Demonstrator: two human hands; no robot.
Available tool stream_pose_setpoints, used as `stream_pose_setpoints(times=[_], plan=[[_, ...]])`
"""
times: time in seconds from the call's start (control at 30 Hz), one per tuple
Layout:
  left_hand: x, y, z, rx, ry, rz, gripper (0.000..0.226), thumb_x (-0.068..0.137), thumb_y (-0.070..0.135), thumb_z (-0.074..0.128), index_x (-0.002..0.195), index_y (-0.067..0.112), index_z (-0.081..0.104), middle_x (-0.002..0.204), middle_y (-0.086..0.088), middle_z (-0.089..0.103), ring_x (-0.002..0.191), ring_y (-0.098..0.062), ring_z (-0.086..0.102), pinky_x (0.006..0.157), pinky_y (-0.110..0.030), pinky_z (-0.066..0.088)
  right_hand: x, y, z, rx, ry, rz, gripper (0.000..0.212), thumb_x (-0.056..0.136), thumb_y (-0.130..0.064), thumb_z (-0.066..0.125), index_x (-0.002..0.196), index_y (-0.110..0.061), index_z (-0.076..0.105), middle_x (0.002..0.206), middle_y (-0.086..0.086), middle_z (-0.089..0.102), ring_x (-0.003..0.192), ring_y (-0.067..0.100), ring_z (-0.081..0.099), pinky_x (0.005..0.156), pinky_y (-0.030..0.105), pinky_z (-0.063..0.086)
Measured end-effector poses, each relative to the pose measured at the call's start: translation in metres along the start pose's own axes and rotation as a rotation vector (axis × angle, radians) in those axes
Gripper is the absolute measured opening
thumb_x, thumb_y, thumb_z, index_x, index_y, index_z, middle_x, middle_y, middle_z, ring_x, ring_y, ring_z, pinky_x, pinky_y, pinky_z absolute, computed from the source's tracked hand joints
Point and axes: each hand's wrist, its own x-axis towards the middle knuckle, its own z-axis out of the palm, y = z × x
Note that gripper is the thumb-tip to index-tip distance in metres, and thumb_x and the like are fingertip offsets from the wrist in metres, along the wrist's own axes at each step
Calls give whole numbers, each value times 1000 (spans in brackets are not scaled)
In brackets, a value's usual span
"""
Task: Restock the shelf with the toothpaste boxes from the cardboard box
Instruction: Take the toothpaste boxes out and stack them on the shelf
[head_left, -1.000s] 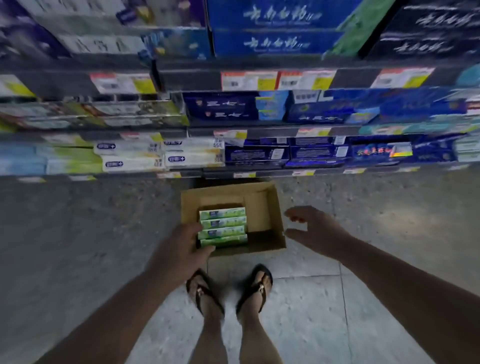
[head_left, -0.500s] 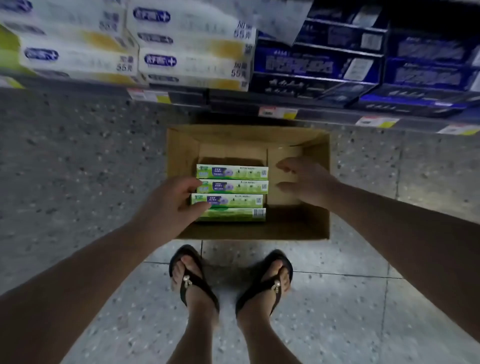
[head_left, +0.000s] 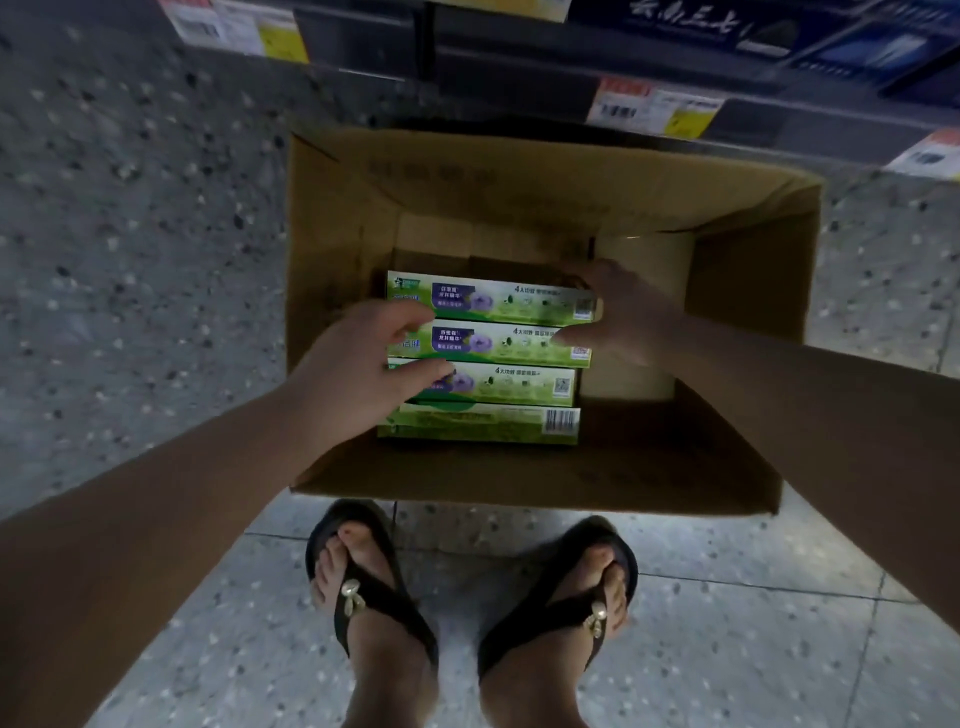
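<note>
In the cardboard box: four green toothpaste boxes lie side by side in a row, caught between the two hands, and bare brown card shows beyond the right hand.
Left hand: it curls over the left ends of the row, fingers on the upper boxes and thumb pressed on the third one down. That's a clamp!
Right hand: it wraps the opposite ends, fingers hooked behind the farthest box and thumb lying on the second, so it is closed on them too.
Floor: grey speckled stone lies all round the hands, with tile seams on the near side below the wrists.
Sandals: two dark sandals with metal trim are planted just short of the carton's near wall, under the forearms.
Shelf: its dark edge runs beyond the fingertips, with price tags clipped along it and dark blue packs above to the right.
Change, right hand: half a second ago it rested over the carton's bare base beside the row. Now it is on the box ends.
Change, left hand: its fingers reach further across the row.
Change, view: the carton looms larger, and the white packs on the shelf have gone from sight.
</note>
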Motion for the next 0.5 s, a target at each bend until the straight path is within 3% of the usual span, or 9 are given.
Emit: stream_pose_setpoints(times=[0.13,0.3,0.5], plan=[[11,-13,1,-64,21,-6,52,82,29,64,130,22,46,134,-1,50,123,-15,46,88,-26,37,11,7,10,-6,-68,-9,87,70,-30,76,142,-21,28,144,10,39,128,28,41,103,35,35],[19,-22,2,-45,16,21,51,83,26,63,130,21,45,135,-3,48,117,-11,45,88,-26,38,15,9,16,-107,-43,-10,93,66,-36,78,142,-20,27,146,9,35,131,29,34,104,37,33],[18,-23,4,7,53,19,48,82,25,64,128,19,48,131,-3,50,113,-11,47,87,-27,39,1,9,7,-98,129,-59,58,75,-26,72,126,-9,49,131,13,47,120,31,43,93,33,37]])
